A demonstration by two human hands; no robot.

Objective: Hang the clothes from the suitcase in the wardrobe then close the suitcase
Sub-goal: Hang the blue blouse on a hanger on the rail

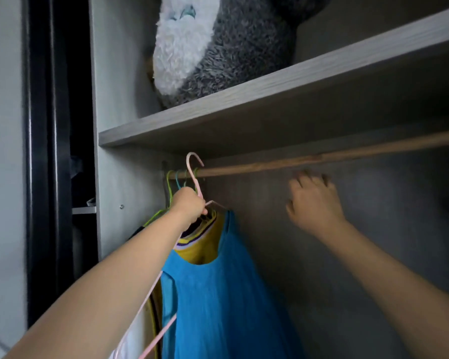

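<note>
While left hand gripped the pink hanger mid-frame to hook it on the rail, right hand hovered loosely open, empty, below it.

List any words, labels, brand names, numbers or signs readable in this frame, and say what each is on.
None can be read. The blue garment, the pink hanger gripped by the left hand, the wooden rail, the shelf and the grey and white plush toy show no print; the right hand holds nothing.
</note>
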